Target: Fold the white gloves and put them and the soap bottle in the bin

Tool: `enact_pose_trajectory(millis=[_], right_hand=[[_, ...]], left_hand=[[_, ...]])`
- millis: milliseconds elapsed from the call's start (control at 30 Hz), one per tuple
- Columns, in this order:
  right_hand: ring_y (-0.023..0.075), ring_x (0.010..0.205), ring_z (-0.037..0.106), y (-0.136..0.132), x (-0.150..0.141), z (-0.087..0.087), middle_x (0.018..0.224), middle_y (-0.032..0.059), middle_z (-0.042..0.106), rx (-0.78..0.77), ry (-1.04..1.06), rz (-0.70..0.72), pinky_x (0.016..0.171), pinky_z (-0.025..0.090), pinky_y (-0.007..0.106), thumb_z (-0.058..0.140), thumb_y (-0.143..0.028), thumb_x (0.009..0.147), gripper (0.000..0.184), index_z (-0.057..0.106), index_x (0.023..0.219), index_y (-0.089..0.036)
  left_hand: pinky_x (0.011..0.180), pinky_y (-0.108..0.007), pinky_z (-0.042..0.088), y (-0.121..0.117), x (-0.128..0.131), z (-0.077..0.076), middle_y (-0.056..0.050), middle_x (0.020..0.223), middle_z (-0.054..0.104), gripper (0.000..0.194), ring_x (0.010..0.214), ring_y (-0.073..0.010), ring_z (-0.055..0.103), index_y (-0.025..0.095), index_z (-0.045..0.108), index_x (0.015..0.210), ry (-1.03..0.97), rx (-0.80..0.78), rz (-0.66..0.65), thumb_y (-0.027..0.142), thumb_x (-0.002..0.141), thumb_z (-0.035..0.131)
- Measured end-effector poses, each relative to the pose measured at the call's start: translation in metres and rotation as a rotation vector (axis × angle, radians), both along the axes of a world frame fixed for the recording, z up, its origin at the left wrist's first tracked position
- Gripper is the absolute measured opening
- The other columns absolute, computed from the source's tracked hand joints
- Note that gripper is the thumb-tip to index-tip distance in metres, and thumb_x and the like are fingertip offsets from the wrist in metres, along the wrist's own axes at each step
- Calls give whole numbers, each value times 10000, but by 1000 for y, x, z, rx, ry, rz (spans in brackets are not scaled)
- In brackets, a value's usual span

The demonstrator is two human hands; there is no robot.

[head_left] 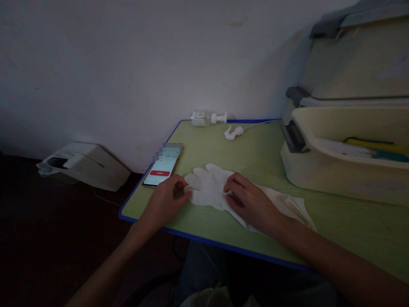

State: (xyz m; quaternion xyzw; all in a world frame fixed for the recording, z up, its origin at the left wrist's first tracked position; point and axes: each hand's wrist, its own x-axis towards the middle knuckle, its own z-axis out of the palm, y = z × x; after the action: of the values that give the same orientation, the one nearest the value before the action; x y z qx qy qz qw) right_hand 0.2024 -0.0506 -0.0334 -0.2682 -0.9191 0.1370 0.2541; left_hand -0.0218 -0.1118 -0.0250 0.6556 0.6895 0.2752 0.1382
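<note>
A white glove [212,187] lies flat on the green tabletop, its fingers pointing left and its long cuff stretching right, with creases near the opening. At the glove's left end is my left hand [168,194], thumb and index finger bent together at the tip of one glove finger. My right hand [251,198] rests across the palm of the glove, fingers curled and their tips close together on the material. Part of the cuff is hidden under my right hand and wrist. Just beyond my left hand lies a phone [162,166] with a lit screen.
A clear pump bottle [200,118] lies on its side at the back edge, near a white spray nozzle [234,133] with a thin tube. An open cream box [319,170] stands at right, holding several items. The blue-edged table [255,157] meets the wall; a white appliance [86,164] sits lower left.
</note>
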Motion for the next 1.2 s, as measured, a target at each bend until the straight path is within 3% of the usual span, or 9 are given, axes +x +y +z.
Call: enact_pose_trajectory(millis=[167,333,533,733,967,1200], right_hand=[[155,753,526,0,0,1,887,70,537,-2,-17,-3,621,463,264,482,-31,750,149,510,814,-162],[150,736,522,1,0,-1,878,66,536,11,-17,3,614,455,262,490,-37,755,136,509,803,-162],[148,734,524,2,0,-2,875,61,535,6,-17,5,625,454,269,486,-57,772,121,512,804,-170],[144,720,520,1,0,-2,861,59,530,-5,-16,9,622,456,266,491,-62,771,113,518,790,-169],[153,755,524,3,-1,-2,867,64,533,-4,-20,14,659,463,279,494,-52,767,116,524,792,-162],[154,753,526,2,-1,-3,871,65,534,6,-35,19,662,470,285,490,-56,768,116,530,798,-161]], left_hand=[[562,-240,428,4,2,-1,35,702,523,176,614,-113,518,185,452,737,-172,-72,27,219,646,598],[580,-236,441,5,-2,2,52,667,521,159,594,-105,543,192,437,761,-266,-68,42,180,664,564],[541,-235,418,1,-5,3,41,604,531,84,558,-124,546,185,469,689,-95,-98,51,180,712,550],[638,-255,433,1,-4,-1,-17,771,563,95,643,-120,528,156,582,697,158,3,-60,120,761,523],[742,-269,455,6,-3,1,-42,847,600,229,779,-142,567,149,659,863,158,-28,-177,46,765,479],[703,-244,460,9,-5,19,-27,886,614,201,753,-121,577,179,661,870,121,-211,-278,117,782,491]])
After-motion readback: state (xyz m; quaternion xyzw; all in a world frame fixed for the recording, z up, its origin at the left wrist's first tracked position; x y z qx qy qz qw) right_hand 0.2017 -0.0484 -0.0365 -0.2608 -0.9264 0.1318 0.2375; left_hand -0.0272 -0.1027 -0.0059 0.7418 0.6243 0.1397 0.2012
